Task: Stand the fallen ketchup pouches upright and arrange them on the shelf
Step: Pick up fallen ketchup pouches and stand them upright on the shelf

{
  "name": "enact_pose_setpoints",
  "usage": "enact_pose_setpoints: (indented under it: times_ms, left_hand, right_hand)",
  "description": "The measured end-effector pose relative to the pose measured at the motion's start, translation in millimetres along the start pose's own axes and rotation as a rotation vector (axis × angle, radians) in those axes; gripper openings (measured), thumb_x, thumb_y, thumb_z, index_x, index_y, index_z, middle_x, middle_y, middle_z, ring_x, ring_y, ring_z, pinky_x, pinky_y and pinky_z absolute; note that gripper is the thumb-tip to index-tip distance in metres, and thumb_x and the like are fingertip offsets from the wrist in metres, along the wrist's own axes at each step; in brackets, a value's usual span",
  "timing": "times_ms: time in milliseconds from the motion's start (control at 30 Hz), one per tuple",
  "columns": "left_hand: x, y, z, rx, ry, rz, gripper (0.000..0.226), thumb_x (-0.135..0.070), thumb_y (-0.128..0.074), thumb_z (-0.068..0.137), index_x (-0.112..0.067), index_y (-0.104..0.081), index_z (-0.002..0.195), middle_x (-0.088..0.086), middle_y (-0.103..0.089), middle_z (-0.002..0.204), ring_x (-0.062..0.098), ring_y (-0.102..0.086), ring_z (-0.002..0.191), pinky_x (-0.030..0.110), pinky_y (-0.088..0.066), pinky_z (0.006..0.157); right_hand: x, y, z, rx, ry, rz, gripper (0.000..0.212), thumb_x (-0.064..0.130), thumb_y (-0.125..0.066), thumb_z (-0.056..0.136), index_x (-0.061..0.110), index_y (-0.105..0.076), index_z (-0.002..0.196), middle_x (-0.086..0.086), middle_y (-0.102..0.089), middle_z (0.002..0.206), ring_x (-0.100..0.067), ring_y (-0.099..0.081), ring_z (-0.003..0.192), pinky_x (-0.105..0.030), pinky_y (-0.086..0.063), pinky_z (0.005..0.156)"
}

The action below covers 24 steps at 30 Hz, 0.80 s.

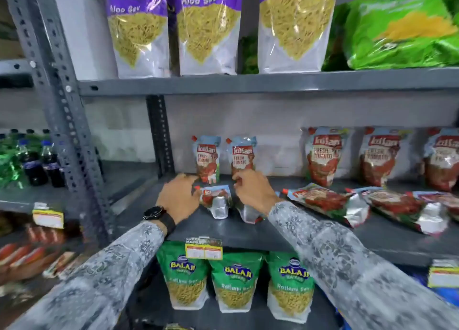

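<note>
On the grey middle shelf (pixel 154 205), two small ketchup pouches (pixel 208 159) (pixel 243 156) stand upright at the back. Two more small ones lie flat in front of them. My left hand (pixel 178 197) grips the top left corner of the left fallen pouch (pixel 216 201). My right hand (pixel 255 190) covers the right fallen pouch (pixel 248 214) and pinches its red-capped top. Further right, three large pouches (pixel 323 156) stand upright along the back. In front of them, large pouches (pixel 327 203) (pixel 407 210) lie flat.
A slotted grey upright (pixel 160 133) stands just left of the small pouches. The shelf above (pixel 248 84) carries Aloo Sev bags (pixel 206 29). Below hang price tags (pixel 203 249) over green Ratlami Sev bags (pixel 233 280). Dark drink bottles (pixel 37 163) fill the left rack.
</note>
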<state>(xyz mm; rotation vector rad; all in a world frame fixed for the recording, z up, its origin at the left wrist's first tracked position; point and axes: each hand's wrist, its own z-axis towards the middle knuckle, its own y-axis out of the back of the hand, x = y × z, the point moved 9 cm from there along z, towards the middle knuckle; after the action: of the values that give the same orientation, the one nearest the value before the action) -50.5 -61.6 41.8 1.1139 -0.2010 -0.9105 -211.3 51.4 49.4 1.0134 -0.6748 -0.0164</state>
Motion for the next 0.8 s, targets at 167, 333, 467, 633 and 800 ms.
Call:
enact_pose_setpoints:
  times_ms: [167,333,467,633,800]
  left_hand:
    - [36.5,-40.2,19.9,0.133,0.396,-0.184,0.029,-0.033,-0.062,0.086,-0.010,-0.079,0.090,0.011,-0.080,0.098,0.032,-0.075,0.097,0.030,-0.056,0.078]
    - [59.9,-88.1,23.6,0.253,0.742,-0.609,0.019,-0.012,-0.068,0.090,0.006,-0.071,0.095,0.013,-0.065,0.067,0.015,-0.062,0.044,0.020,-0.044,0.028]
    - [61.8,-115.1,23.1,0.301,0.862,-0.889,0.016,0.001,-0.059,0.098,0.001,-0.065,0.084,0.014,-0.063,0.071,0.018,-0.064,0.048,0.026,-0.056,0.037]
    - [81.6,-106.0,33.0,0.198,0.783,-0.990,0.015,0.003,-0.065,0.093,0.000,-0.064,0.078,0.016,-0.066,0.072,0.020,-0.068,0.051,0.027,-0.058,0.041]
    - [110.3,-45.5,58.8,-0.064,0.616,-0.938,0.017,-0.012,-0.069,0.095,-0.011,-0.067,0.078,0.014,-0.075,0.078,0.023,-0.070,0.062,0.039,-0.065,0.065]
  right_hand:
    - [-11.4,-42.7,47.6,0.149,-0.167,-0.001,0.025,0.008,-0.056,0.096,-0.004,-0.069,0.114,-0.020,-0.071,0.118,-0.036,-0.069,0.110,-0.040,-0.058,0.093]
    - [-12.2,-73.8,78.3,0.339,-0.155,-0.161,0.031,0.011,-0.055,0.099,-0.001,-0.068,0.125,-0.015,-0.069,0.130,-0.028,-0.068,0.110,-0.032,-0.054,0.090]
    - [-22.1,-87.4,91.8,0.514,-0.159,-0.130,0.028,0.005,-0.053,0.100,-0.002,-0.068,0.122,-0.014,-0.066,0.121,-0.023,-0.058,0.096,-0.033,-0.052,0.098]
    - [-36.4,-112.1,94.1,0.529,-0.532,0.591,0.021,-0.016,-0.053,0.096,0.002,-0.062,0.091,-0.011,-0.065,0.095,-0.021,-0.063,0.087,-0.038,-0.060,0.071]
    - [-4.8,-108.4,117.2,0.271,-0.462,0.859,0.018,-0.007,-0.067,0.091,0.001,-0.071,0.106,-0.011,-0.078,0.102,-0.023,-0.073,0.081,-0.035,-0.063,0.060]
